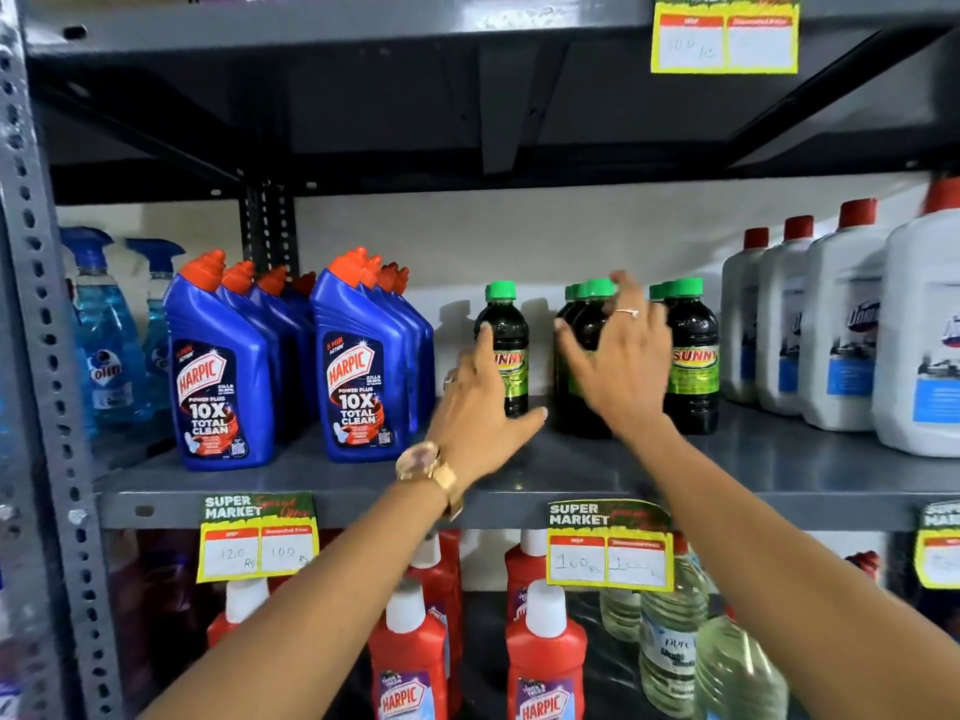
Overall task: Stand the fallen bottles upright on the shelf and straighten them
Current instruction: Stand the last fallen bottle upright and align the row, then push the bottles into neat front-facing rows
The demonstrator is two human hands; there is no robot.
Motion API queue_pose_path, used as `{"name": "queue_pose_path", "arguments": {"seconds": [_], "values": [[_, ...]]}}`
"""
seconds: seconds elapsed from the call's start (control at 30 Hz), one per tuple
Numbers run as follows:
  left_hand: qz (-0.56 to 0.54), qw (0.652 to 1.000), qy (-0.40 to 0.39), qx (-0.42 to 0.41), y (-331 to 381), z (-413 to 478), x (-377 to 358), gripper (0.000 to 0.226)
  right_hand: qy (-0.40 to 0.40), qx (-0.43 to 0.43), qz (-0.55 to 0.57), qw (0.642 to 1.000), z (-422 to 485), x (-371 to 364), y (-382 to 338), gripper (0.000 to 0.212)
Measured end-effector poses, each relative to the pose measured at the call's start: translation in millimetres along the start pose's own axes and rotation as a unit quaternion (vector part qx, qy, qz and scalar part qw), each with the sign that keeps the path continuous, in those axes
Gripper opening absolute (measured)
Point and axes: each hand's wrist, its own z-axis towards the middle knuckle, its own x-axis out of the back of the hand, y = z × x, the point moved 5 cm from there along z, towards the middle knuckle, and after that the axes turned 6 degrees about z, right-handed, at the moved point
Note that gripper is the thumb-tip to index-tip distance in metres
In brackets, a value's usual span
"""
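Bottles with green caps (501,350) stand tall on the shelf (779,459), right ahead; left hand (480,402) touches one, right hand (618,356) spreads wide by the middle bunch (584,330)

Both arms reach forward. The left hand (480,402) spreads its fingers open. The right hand (621,363) is open too, fingers splayed.

Open gap between Harpic bottles (358,366), Sunny bottle (506,350).
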Motion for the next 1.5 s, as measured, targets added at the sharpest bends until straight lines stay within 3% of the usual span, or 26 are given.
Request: {"name": "queue_pose_path", "arguments": {"seconds": [0.07, 0.17, 0.27, 0.3, 0.37, 0.5, 0.57, 0.63, 1.0, 1.2, 1.5], "values": [[0.006, 0.999, 0.002, 0.045, -4.4, 21.4, -12.4, 0.120, -0.059, -0.088, -0.041, 0.994, 4.3, 0.4, 32.2, 0.088], [0.009, 0.994, 0.025, 0.104, -13.5, 36.6, -28.9, 0.127, -0.244, -0.229, 0.061, 0.940, -4.6, -18.7, 69.9, 0.106], [-0.056, 0.987, 0.013, 0.153, -22.6, 37.9, -49.0, 0.133, -0.327, -0.326, 0.257, 0.849, -15.4, -37.3, 86.6, 0.087], [-0.083, 0.984, 0.001, 0.158, -24.7, 38.3, -55.0, 0.134, -0.341, -0.325, 0.279, 0.837, -16.8, -42.2, 88.9, 0.082], [-0.118, 0.981, -0.007, 0.155, -29.8, 41.1, -60.6, 0.126, -0.348, -0.300, 0.279, 0.843, -18.1, -48.6, 91.5, 0.074], [-0.127, 0.975, -0.035, 0.178, -46.1, 46.2, -63.8, 0.085, -0.332, -0.277, 0.297, 0.851, -21.1, -55.6, 93.0, 0.053], [-0.134, 0.971, -0.055, 0.188, -53.4, 47.7, -66.8, 0.076, -0.340, -0.275, 0.326, 0.838, -25.1, -59.5, 94.3, 0.064], [-0.146, 0.969, -0.057, 0.190, -56.8, 48.7, -68.1, 0.075, -0.336, -0.265, 0.323, 0.844, -26.4, -59.9, 94.8, 0.072], [-0.142, 0.971, -0.053, 0.187, -53.2, 47.5, -66.3, 0.076, -0.344, -0.213, 0.275, 0.872, -25.8, -60.8, 90.1, 0.068], [-0.106, 0.977, -0.049, 0.178, -51.9, 46.4, -66.2, 0.075, -0.341, -0.205, 0.283, 0.873, -25.5, -59.9, 90.6, 0.066], [-0.144, 0.969, -0.049, 0.195, -59.7, 47.5, -67.1, 0.074, -0.333, -0.200, 0.293, 0.874, -25.7, -58.9, 89.5, 0.065]]}}
